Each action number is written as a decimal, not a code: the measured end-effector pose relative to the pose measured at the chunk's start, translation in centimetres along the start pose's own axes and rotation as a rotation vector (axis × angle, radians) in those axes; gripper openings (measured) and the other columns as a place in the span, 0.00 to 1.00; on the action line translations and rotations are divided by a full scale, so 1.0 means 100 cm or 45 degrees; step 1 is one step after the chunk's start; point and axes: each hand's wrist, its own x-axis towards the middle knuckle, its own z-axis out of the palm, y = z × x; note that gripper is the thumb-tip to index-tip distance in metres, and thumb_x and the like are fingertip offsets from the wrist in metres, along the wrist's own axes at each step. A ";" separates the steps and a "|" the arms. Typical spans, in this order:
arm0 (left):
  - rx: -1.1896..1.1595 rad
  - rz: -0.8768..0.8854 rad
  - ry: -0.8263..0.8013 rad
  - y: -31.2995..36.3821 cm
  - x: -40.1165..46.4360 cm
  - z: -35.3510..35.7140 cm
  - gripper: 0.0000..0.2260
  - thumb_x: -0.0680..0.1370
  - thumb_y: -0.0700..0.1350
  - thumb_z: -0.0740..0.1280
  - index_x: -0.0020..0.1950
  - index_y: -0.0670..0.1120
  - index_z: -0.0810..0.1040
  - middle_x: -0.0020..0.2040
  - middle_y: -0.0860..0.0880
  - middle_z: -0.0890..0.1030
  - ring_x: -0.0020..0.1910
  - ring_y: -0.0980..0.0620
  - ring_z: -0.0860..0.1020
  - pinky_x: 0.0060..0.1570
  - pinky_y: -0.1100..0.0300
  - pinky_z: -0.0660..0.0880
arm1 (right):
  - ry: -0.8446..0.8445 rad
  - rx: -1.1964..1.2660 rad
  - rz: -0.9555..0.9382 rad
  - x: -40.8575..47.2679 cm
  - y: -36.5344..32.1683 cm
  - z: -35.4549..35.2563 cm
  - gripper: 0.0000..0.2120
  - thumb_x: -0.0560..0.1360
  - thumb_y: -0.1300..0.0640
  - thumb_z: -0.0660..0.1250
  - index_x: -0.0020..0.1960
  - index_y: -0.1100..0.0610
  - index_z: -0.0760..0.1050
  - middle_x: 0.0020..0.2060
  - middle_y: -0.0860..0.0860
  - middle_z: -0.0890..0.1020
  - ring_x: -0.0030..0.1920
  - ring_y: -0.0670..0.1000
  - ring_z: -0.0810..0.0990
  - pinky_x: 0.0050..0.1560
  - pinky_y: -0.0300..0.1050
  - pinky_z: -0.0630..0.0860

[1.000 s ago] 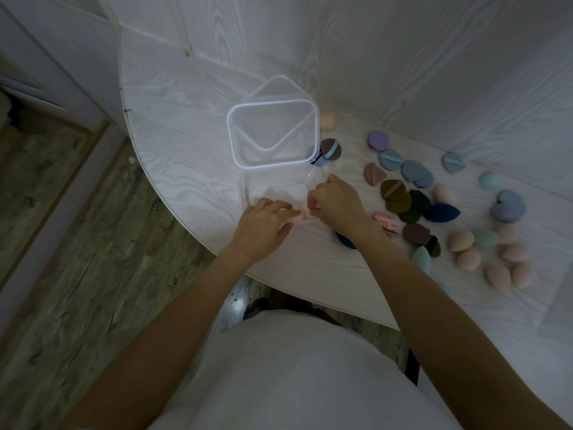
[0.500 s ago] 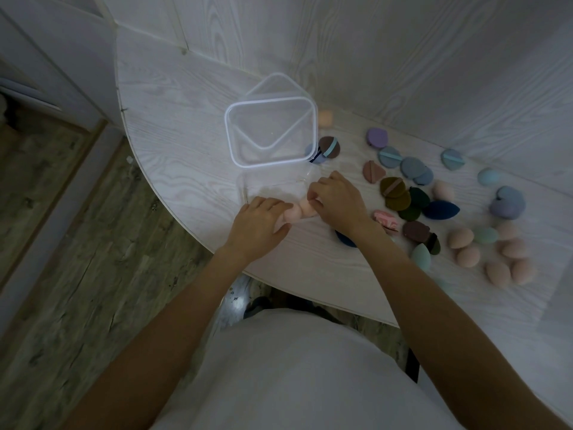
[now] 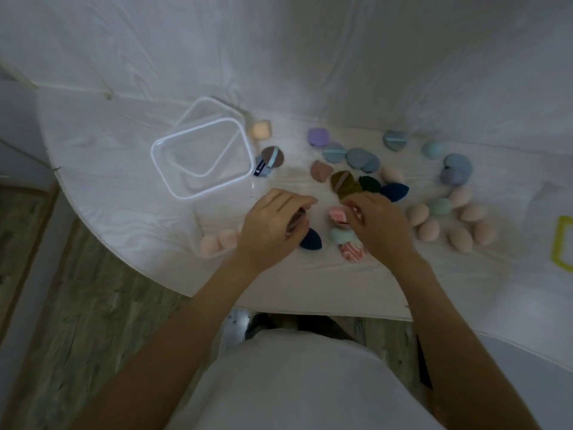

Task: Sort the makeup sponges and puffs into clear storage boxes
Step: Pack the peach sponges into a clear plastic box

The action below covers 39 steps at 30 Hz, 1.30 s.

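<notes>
Both hands shifted right, off clear box. Left hand (image 3: 273,225) curled loosely above navy sponge (image 3: 311,239); grip unclear. Right hand (image 3: 376,225) pinches pink puff (image 3: 338,214). Two peach sponges (image 3: 217,243) at left hand's 9 o'clock; clear lid (image 3: 201,158) at 11.

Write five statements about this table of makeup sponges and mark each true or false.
1. The clear plastic storage box with the white rim holds a heap of sponges. False: it looks empty.
2. A dark blue teardrop sponge lies by the left hand. True.
3. The lilac rounded puff lies nearer the wall than the hands. True.
4. The cluster of peach egg-shaped sponges lies left of the box. False: it lies right of the right hand.
5. The right hand rests inside the box. False: it is over the pink striped sponge.
</notes>
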 end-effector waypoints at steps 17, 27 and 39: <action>0.547 -0.011 -1.003 0.018 0.156 0.220 0.19 0.77 0.41 0.61 0.68 0.49 0.68 0.68 0.47 0.70 0.66 0.45 0.64 0.64 0.51 0.59 | -0.349 -0.240 0.358 -0.016 0.187 0.015 0.30 0.74 0.44 0.64 0.74 0.47 0.58 0.55 0.55 0.75 0.53 0.56 0.72 0.51 0.47 0.68; 0.468 -0.166 -0.796 0.008 0.128 0.222 0.15 0.75 0.46 0.65 0.61 0.44 0.71 0.60 0.44 0.75 0.63 0.44 0.67 0.59 0.52 0.59 | -0.015 -0.201 0.367 -0.008 0.179 0.023 0.21 0.74 0.46 0.65 0.64 0.51 0.70 0.45 0.56 0.79 0.47 0.57 0.73 0.47 0.49 0.68; -0.123 -0.321 -0.136 0.019 0.102 0.083 0.12 0.70 0.45 0.66 0.50 0.42 0.73 0.51 0.41 0.73 0.43 0.49 0.74 0.35 0.60 0.74 | 0.062 0.720 0.567 -0.017 0.110 0.012 0.18 0.79 0.52 0.59 0.67 0.55 0.64 0.48 0.49 0.76 0.44 0.50 0.77 0.43 0.43 0.72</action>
